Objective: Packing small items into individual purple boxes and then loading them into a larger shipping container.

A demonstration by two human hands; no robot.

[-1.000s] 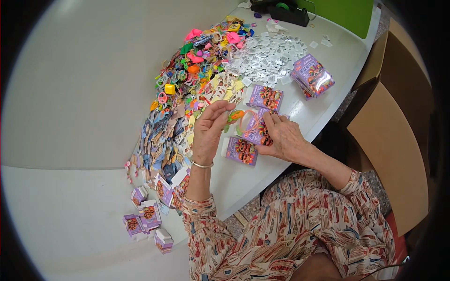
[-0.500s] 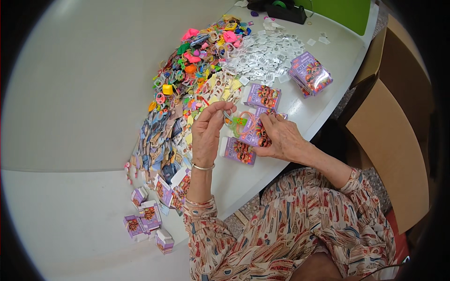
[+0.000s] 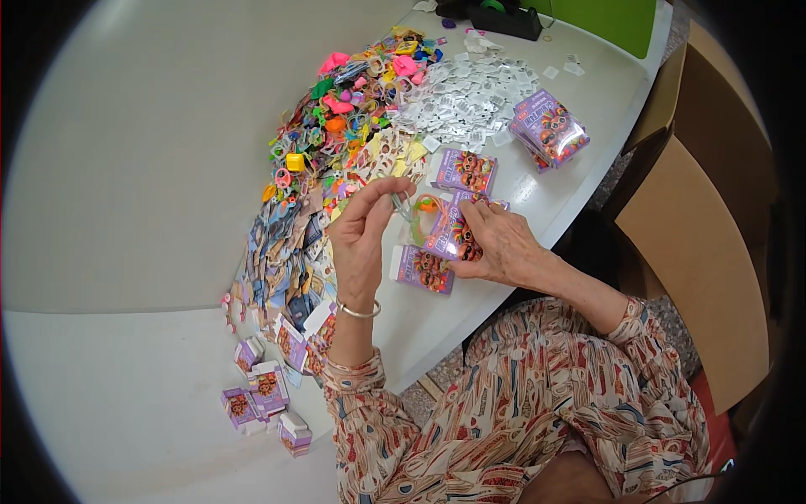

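Nearest, a bracelet (image 3: pixel 359 311) circles the left wrist below a patterned sleeve (image 3: pixel 361 386). The left hand (image 3: pixel 359 239) pinches greyish loops (image 3: pixel 401 204) between thumb and fingers. The right hand (image 3: pixel 508 245) is bent around a purple box (image 3: pixel 464 239) on the worktop (image 3: pixel 541 189), thumb at its lower edge, fingers across its top. Orange and green bands (image 3: pixel 425 204) lie at that box's left end, beside the loops. Pale lettering and cartoon faces cover its front. A similar lower box (image 3: pixel 426 269) sits just below, an upper box (image 3: pixel 466 170) just above; small open boxes (image 3: pixel 267 386) lie at lower left.

Farther off spreads a pile of paper pieces (image 3: pixel 281 252), then colourful trinkets (image 3: pixel 336 105) and white squares (image 3: pixel 474 97) whose dark print is too small to read. A box stack (image 3: pixel 550 130) with similar lettering lies right of these, and a black tape dispenser (image 3: pixel 512 23) stands farthest.
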